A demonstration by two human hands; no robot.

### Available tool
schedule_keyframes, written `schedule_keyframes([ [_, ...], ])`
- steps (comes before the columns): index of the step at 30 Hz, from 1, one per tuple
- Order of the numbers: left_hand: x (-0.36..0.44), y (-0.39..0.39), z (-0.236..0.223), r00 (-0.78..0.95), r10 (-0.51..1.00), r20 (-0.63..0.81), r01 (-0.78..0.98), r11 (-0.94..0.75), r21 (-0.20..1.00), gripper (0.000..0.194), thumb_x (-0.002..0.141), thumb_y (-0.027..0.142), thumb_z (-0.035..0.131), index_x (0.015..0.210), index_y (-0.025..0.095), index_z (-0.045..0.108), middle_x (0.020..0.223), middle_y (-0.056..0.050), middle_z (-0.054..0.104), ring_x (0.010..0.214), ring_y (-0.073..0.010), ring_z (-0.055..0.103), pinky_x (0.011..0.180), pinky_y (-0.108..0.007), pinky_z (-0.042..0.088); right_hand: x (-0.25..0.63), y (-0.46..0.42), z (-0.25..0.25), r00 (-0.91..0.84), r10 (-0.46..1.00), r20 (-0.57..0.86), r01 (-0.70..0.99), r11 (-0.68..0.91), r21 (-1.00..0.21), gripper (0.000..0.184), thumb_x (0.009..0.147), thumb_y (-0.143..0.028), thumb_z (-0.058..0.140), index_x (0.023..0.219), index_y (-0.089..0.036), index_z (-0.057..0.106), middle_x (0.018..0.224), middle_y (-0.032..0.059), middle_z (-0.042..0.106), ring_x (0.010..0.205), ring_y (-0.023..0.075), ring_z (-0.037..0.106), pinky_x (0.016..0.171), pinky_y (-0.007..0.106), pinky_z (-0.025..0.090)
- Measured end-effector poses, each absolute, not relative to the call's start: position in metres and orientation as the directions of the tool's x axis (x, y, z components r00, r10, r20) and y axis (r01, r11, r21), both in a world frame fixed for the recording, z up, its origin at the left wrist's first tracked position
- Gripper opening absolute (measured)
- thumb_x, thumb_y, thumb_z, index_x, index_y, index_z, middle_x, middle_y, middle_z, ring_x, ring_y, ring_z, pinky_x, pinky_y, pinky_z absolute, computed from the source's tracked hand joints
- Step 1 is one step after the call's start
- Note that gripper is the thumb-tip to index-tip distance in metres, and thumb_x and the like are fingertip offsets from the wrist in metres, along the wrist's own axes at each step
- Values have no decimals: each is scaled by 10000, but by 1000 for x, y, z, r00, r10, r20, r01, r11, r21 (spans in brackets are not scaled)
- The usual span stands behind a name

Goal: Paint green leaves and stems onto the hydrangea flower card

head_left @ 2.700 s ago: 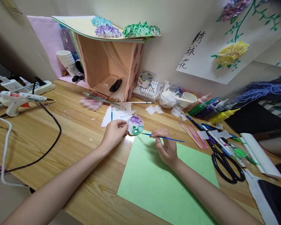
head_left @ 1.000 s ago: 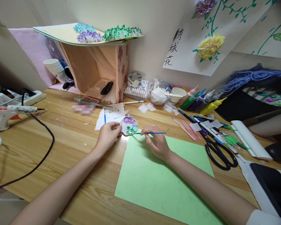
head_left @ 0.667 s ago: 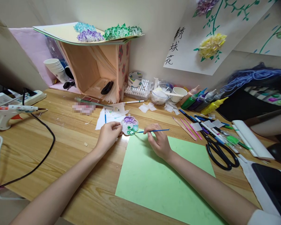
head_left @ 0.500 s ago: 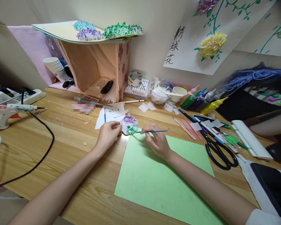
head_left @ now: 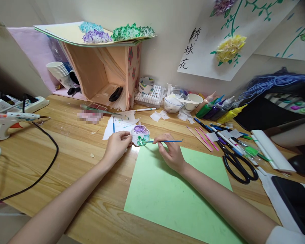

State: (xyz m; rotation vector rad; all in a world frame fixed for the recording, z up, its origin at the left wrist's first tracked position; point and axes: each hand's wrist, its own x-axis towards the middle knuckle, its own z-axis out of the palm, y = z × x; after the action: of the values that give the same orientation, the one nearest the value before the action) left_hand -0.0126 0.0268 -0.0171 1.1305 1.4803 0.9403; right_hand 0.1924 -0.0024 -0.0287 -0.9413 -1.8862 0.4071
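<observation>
My left hand [head_left: 118,145] pinches the left edge of a small flower-shaped paint palette [head_left: 140,135], its wells smeared with purple, teal and green. Between the fingertips of my right hand [head_left: 170,150] is a thin blue paintbrush [head_left: 174,141], held nearly level. The brush tip points left, at the palette's green lower right side; whether it touches the paint I cannot tell. Below my right hand and forearm lies a light green sheet of paper [head_left: 157,200] with a few small dark green marks.
Black scissors [head_left: 240,166], pens and a phone-like black object [head_left: 295,200] lie to the right. Paint bottles [head_left: 232,114], a bowl of scraps [head_left: 173,103] and a box of markers [head_left: 149,97] stand behind. A glue gun [head_left: 10,122] with cables is at left, beside a peach cardboard box [head_left: 99,73].
The paintbrush handle has tilted up very slightly in my right hand. My left hand and the palette stay nearly where they were.
</observation>
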Motion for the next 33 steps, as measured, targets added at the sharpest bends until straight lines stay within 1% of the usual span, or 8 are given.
schedule_keyframes([
  [6, -13, 27, -19, -57, 965, -257, 171, 263, 949, 348, 641, 369, 702, 881, 119, 670, 751, -63, 718, 659, -191, 687, 636, -281, 551, 193, -4, -29, -171, 765, 621, 468, 617, -632, 173, 894, -155, 388, 828, -236, 526, 774, 28, 595, 778, 193, 545, 721, 349, 422],
  [10, -13, 27, -18, -55, 966, -251, 180, 257, 949, 358, 640, 375, 701, 888, 118, 669, 751, -65, 717, 660, -192, 687, 632, -281, 550, 193, -4, -29, -235, 745, 624, 427, 656, -622, 170, 893, -147, 394, 857, -234, 536, 794, 30, 613, 778, 188, 554, 722, 346, 425],
  [15, -13, 27, -18, -54, 966, -253, 194, 258, 946, 346, 667, 359, 675, 901, 105, 659, 741, -69, 713, 658, -190, 685, 626, -276, 551, 192, -2, -30, -175, 771, 613, 469, 613, -636, 167, 898, -144, 400, 841, -233, 530, 792, 29, 604, 785, 189, 544, 733, 344, 415],
  [19, -13, 27, -18, -43, 968, -247, 208, 250, 946, 341, 687, 351, 658, 922, 103, 657, 771, -75, 716, 672, -189, 689, 626, -272, 552, 192, -2, -29, -251, 745, 617, 424, 658, -622, 164, 889, -124, 410, 866, -230, 534, 803, 25, 609, 785, 181, 546, 727, 334, 414],
  [23, -14, 27, -19, -37, 970, -241, 214, 243, 946, 344, 691, 359, 655, 923, 105, 661, 771, -76, 718, 675, -193, 691, 624, -273, 552, 193, -2, -28, -195, 757, 624, 456, 633, -626, 167, 890, -125, 405, 851, -232, 527, 787, 24, 594, 780, 185, 532, 723, 336, 409],
  [26, -13, 27, -20, -33, 976, -214, 227, 216, 950, 338, 690, 365, 655, 909, 108, 663, 785, -80, 720, 673, -196, 691, 617, -272, 551, 192, -2, -29, -251, 742, 621, 421, 662, -621, 165, 889, -119, 407, 870, -230, 528, 807, 23, 602, 786, 179, 538, 727, 330, 412],
  [30, -13, 28, -20, -33, 975, -221, 228, 223, 948, 343, 695, 365, 650, 917, 104, 661, 812, -92, 722, 684, -200, 692, 628, -279, 554, 192, -2, -30, -202, 755, 624, 455, 637, -622, 162, 893, -124, 406, 855, -226, 526, 783, 21, 587, 776, 179, 526, 722, 325, 405],
  [33, -14, 28, -20, -32, 975, -220, 233, 221, 947, 353, 697, 369, 648, 929, 102, 655, 854, -101, 722, 693, -198, 692, 648, -286, 559, 192, -1, -30, -251, 747, 615, 441, 654, -615, 165, 898, -123, 401, 883, -225, 529, 817, 25, 601, 792, 178, 532, 733, 326, 404],
])
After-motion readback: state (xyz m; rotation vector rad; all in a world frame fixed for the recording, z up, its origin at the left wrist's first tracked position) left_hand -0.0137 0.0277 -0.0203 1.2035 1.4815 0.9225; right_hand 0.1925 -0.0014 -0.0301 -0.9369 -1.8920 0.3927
